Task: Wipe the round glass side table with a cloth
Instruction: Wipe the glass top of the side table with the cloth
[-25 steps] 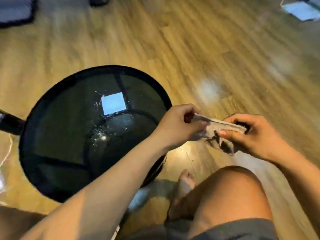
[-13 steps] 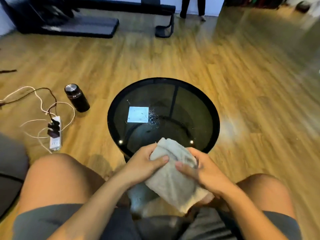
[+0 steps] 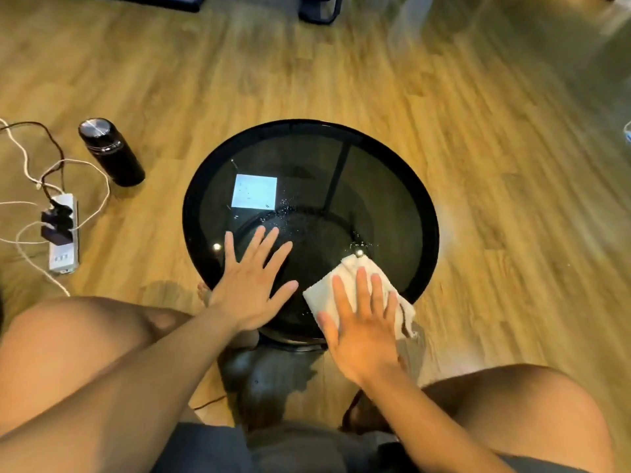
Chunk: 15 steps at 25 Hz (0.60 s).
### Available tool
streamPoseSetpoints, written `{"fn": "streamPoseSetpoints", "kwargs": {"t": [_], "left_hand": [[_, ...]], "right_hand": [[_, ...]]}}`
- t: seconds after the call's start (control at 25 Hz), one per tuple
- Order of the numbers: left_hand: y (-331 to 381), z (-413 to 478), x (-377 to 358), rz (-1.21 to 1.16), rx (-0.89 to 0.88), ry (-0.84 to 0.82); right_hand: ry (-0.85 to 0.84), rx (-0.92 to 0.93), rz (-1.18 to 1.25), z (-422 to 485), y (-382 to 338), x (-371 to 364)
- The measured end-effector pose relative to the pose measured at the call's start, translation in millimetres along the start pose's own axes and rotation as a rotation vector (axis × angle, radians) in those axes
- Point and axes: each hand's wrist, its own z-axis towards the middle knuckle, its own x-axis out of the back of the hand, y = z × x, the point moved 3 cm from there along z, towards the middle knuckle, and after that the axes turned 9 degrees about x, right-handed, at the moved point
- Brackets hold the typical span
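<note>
Fingers (image 3: pixel 358 285) of the right hand (image 3: pixel 365 332) lie spread flat, pressing the white cloth (image 3: pixel 345 281) onto the near right edge of the round glass bench (image 3: pixel 403 186); left hand (image 3: pixel 251 288) rests open-palmed on the glass beside it

Both forearms bare, no sleeves in view. Left hand (image 3: pixel 251 288) and right hand (image 3: pixel 363 331) bare: no rings, watch or gloves. Dark grey shorts (image 3: pixel 218 448) across the lap; knees uncovered. Feet bare below.
</note>
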Motion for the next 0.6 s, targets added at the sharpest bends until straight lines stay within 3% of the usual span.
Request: {"fn": "streamPoseSetpoints", "kwargs": {"t": [0.4, 0.6], "left_hand": [[-1.5, 2.2, -10.2, 0.008, -0.048, 0.034], [-2.0, 0.7, -8.8, -0.021, -0.066, 0.043]], "right_hand": [[0.143, -0.167, 0.007, 113.0, 102.5, 32.3], [0.201, -0.370, 0.030, 195.9, 176.9, 70.2]]}}
